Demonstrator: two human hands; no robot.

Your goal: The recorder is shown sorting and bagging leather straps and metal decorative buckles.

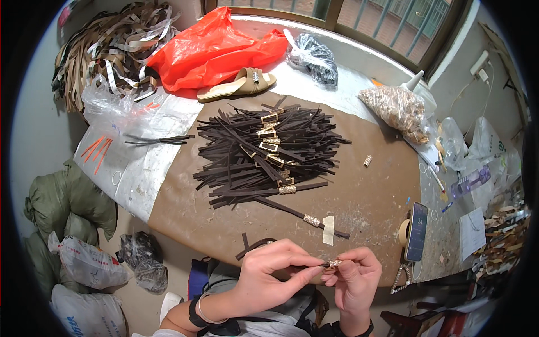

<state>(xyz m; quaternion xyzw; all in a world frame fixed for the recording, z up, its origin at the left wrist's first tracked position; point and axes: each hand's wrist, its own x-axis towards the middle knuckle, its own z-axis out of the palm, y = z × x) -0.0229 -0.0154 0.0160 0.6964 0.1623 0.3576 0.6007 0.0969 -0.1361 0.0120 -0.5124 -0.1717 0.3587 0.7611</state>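
My left hand [268,271] pinches the end of a thin dark brown strap [255,246] that curls back toward the table edge. My right hand [355,275] holds a small gold rhinestone buckle [335,263] at the strap's tip, fingertips of both hands meeting there. Just beyond my hands lies a strap with a buckle on it [307,219] and a piece of pale tape. A large pile of dark brown straps [264,151] fills the middle of the brown table [370,185], with several gold buckles [272,140] lying on top.
A lone buckle [368,160] lies right of the pile. A phone [416,231] stands near the right edge by a tape roll. A tan sandal [238,84], red plastic bag [210,50], clear bag of buckles [396,109] and strap bundles [106,50] sit further back. Sacks lie on the floor at left.
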